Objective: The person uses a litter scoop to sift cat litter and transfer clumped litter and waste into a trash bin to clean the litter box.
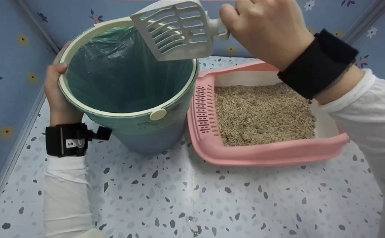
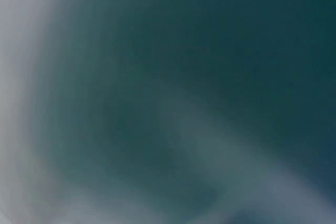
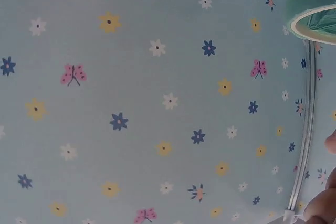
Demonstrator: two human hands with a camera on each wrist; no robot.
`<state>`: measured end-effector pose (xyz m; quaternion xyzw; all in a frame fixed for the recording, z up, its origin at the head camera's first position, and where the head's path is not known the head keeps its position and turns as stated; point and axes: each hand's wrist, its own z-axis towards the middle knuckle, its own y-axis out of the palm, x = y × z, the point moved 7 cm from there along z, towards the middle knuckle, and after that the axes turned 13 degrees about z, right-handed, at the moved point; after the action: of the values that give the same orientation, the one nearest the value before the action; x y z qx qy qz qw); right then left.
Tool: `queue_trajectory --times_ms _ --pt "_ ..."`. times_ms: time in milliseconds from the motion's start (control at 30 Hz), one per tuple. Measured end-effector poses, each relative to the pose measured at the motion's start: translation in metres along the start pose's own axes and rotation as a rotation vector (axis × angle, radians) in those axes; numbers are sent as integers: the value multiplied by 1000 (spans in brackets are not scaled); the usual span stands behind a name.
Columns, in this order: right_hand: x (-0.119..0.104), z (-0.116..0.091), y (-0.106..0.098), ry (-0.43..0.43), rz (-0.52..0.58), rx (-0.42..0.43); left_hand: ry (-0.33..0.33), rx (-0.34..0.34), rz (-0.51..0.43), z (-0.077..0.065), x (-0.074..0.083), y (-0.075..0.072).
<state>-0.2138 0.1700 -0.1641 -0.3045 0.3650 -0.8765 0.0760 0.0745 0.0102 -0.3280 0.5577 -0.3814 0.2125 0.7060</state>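
My right hand point(image 1: 265, 29) grips the handle of a pale grey slotted litter scoop point(image 1: 179, 31), held tilted over the right side of a trash bin's mouth. The blue-green bin point(image 1: 152, 138) has a cream rim ring and a translucent green bag point(image 1: 113, 72) lining it. At the bin's left side, my left hand point(image 1: 58, 86) holds the rim, thumb over the ring and the other fingers around the outer wall. To the right stands a pink litter box point(image 1: 261, 155) with brown granular litter point(image 1: 261, 112) and several darker clumps. The left wrist view is a blur of blue-green.
The bin and litter box stand side by side on a white speckled floor point(image 1: 212, 198). Blue flower-patterned walls point(image 1: 10, 66) rise behind and at both sides. The right wrist view mostly faces the patterned wall point(image 3: 136, 103).
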Motion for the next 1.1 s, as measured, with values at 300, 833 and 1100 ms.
queue_trajectory --times_ms 300,833,1100 --pt "43 -46 -11 187 201 -59 2 1 9 -1 0 2" --pt "54 -163 28 591 431 -726 6 -9 15 -2 -1 4" --pt "41 -211 58 661 574 -1087 -1 4 -7 -1 0 1"
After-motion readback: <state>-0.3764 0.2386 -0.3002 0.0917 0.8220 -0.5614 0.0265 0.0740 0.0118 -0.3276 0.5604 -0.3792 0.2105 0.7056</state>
